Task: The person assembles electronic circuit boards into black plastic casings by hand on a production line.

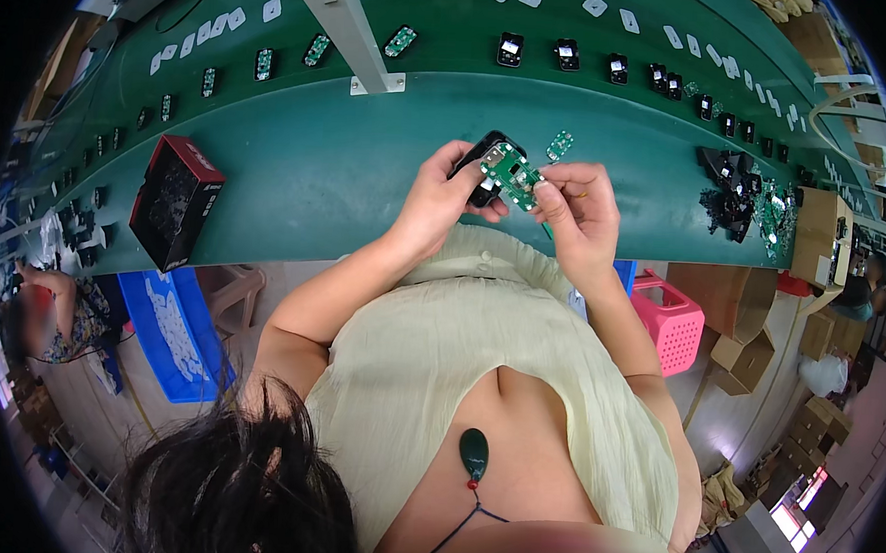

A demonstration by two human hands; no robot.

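In my left hand (439, 191) is a black plastic housing (492, 144), its fingers wrapped round the side. My right hand (579, 206) pinches the edge of a green circuit board (511, 174) between thumb and fingers. The board lies tilted over the housing and hides much of it; whether it sits inside cannot be told. A second, smaller green circuit board (560, 144) is just beyond my right fingers, near the table's middle.
Ahead, a row of black housings (568, 55) and boards runs along the green table (308, 169). A red-black box (178, 203) stands left; piled black parts (733, 192) and green boards (775, 219) lie right. A metal post (346, 26) rises ahead. Another person (56, 306) sits far left.
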